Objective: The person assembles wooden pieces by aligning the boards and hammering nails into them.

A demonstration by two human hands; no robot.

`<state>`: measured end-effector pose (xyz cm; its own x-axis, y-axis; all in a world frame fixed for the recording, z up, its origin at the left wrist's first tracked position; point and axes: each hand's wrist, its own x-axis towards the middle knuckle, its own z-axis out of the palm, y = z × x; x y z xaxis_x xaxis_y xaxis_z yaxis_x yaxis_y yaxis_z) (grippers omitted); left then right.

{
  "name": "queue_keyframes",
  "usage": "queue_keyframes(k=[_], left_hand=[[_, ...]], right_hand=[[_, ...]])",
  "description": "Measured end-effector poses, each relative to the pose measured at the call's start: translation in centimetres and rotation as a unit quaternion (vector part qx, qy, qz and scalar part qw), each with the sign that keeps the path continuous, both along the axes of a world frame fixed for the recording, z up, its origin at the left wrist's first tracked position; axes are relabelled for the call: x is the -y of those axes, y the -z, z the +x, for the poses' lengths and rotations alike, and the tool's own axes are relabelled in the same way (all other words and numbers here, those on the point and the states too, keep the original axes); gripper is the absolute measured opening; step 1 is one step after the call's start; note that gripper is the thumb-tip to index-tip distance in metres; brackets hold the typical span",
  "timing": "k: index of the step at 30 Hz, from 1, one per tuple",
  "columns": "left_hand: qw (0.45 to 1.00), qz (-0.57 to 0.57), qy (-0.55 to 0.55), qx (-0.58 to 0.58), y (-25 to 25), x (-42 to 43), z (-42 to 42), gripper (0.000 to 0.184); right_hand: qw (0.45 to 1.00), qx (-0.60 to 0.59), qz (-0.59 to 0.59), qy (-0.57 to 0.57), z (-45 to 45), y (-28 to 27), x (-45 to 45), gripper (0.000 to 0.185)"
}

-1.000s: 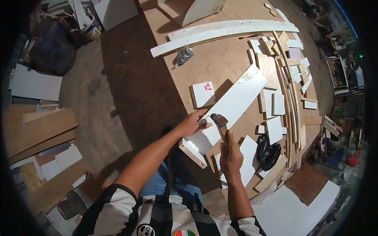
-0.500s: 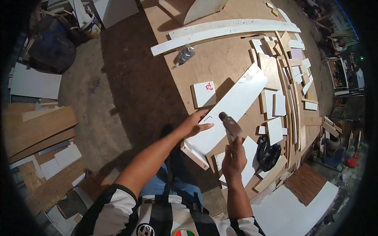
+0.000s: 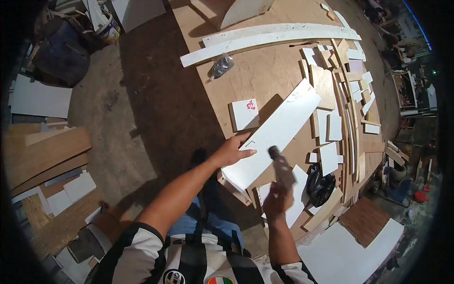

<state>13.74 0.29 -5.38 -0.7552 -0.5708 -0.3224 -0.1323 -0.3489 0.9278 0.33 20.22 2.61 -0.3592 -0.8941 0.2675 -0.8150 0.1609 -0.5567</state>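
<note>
A long white board [image 3: 279, 130] lies slanted over the workbench, joined or resting at its near end against a narrow wooden piece [image 3: 235, 189]. My left hand [image 3: 234, 150] grips the board's left edge, thumb on top beside a small pencilled bracket mark; the other fingers are partly hidden. In my right hand [image 3: 278, 203] is a hammer [image 3: 281, 165], blurred by motion, its dark head over the board's right edge. Left of the board sits a small white block [image 3: 245, 114] with a red mark. A clear bag of small dark pieces [image 3: 222, 66] rests farther back.
Long white strips [image 3: 269, 38] cross the back of the plywood workbench [image 3: 255, 80]. Several offcuts and thin wooden strips [image 3: 352, 113] crowd its right side, near a black plastic bag [image 3: 320, 184]. Stacked boards [image 3: 49, 161] lie on the floor at left, below a dark barrel [image 3: 61, 54].
My right hand and the hammer have shifted slightly right and toward me. My left hand and the white board stay in nearly the same place.
</note>
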Motion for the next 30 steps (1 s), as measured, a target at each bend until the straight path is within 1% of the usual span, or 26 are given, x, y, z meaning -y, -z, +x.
queue_keyframes(k=[2,3,4,6,7,8,9,10,11,12,14,15,16,17,18,19,20,21,22,23,24,26,27,28,30], left_hand=[[0.993,-0.118,0.0,-0.032,0.9,0.1,-0.1,0.062],[0.999,-0.043,0.025,-0.02,-0.7,0.6,0.0,0.062],[0.999,-0.045,0.021,-0.021,-0.6,0.9,-0.1,0.062],[0.998,0.018,0.016,-0.05,-1.2,0.5,0.1,0.065],[0.999,0.042,-0.003,-0.016,-2.4,0.3,0.0,0.065],[0.999,0.043,-0.003,-0.016,-2.3,0.1,0.0,0.065],[0.999,0.025,-0.017,-0.015,-2.0,-0.2,0.0,0.065],[0.999,0.004,-0.032,-0.015,-1.5,-0.3,0.0,0.065],[1.0,-0.011,-0.012,-0.027,-0.8,0.0,-0.1,0.064],[0.999,-0.011,-0.011,-0.028,-0.9,0.2,-0.2,0.064],[0.999,-0.041,-0.008,-0.032,-0.9,0.6,-0.1,0.062],[0.998,-0.034,-0.016,-0.052,-0.6,0.8,-0.5,0.064],[0.997,-0.018,-0.017,-0.07,-0.4,0.2,-0.5,0.065],[0.998,-0.009,-0.024,-0.058,-0.4,-0.1,-0.3,0.064],[0.998,-0.001,-0.032,-0.048,-0.5,-0.2,-0.3,0.063],[0.998,0.003,-0.031,-0.047,-0.6,-0.3,-0.1,0.063],[0.999,0.019,-0.021,-0.018,-0.8,-0.1,0.1,0.066],[0.999,0.038,-0.009,0.011,-1.2,0.0,0.2,0.07],[0.999,0.038,-0.009,0.009,-1.9,0.1,0.0,0.07],[0.999,0.033,-0.007,-0.013,-2.5,0.2,0.0,0.064],[0.999,0.028,-0.005,-0.036,-2.9,0.3,0.0,0.058],[0.998,0.036,-0.009,-0.048,-3.2,0.3,0.1,0.058],[0.999,0.011,-0.009,-0.04,-3.2,0.2,0.2,0.057],[0.999,-0.015,-0.007,-0.031,-3.1,0.1,0.3,0.057],[0.999,-0.023,-0.011,-0.024,-2.5,-0.2,0.3,0.059]], right_hand=[[0.991,-0.017,0.133,0.002,0.4,0.6,0.4,0.066],[0.996,-0.006,0.088,0.002,0.6,0.1,1.0,0.067],[0.996,-0.008,0.086,-0.002,0.3,-0.6,1.6,0.067],[0.999,0.014,0.044,0.012,0.6,-2.5,1.6,0.067],[0.998,-0.008,-0.058,0.011,0.5,-2.7,2.1,0.072],[0.998,-0.008,-0.057,0.011,0.8,-3.1,2.1,0.072],[0.996,0.002,-0.084,0.026,1.3,-3.5,1.9,0.072],[0.991,-0.025,-0.129,0.009,1.1,-2.4,1.6,0.07],[0.984,-0.054,-0.172,-0.006,0.9,-1.2,1.4,0.067],[0.988,-0.007,0.152,0.027,1.3,-0.8,1.6,0.064],[0.984,0.016,0.176,0.03,1.1,-0.7,1.5,0.067],[0.985,0.015,0.173,0.025,0.8,-0.6,1.8,0.067],[0.992,0.021,0.119,0.021,0.9,-1.2,1.2,0.07],[0.998,0.025,0.059,0.016,1.0,-1.8,0.9,0.073],[0.996,-0.009,-0.089,0.019,1.1,-3.1,0.9,0.073],[0.991,0.002,-0.13,0.016,1.1,-3.0,0.9,0.073],[0.985,0.012,-0.174,0.012,1.0,-2.9,1.3,0.073],[0.994,0.088,-0.059,0.028,0.9,-4.5,1.6,0.073],[0.985,0.159,0.055,0.04,0.6,-6.5,2.2,0.074],[0.993,0.115,0.025,0.022,0.8,-6.7,2.8,0.074],[0.993,0.114,0.024,0.021,0.5,-6.8,3.1,0.074],[0.985,0.136,0.099,0.029,-0.3,-7.1,3.3,0.073],[0.991,0.124,0.048,0.015,-1.0,-7.9,4.6,0.071],[0.984,0.148,0.096,0.033,-1.4,-9.3,5.1,0.069],[0.985,0.144,0.091,0.02,-1.9,-10.8,6.6,0.067]])
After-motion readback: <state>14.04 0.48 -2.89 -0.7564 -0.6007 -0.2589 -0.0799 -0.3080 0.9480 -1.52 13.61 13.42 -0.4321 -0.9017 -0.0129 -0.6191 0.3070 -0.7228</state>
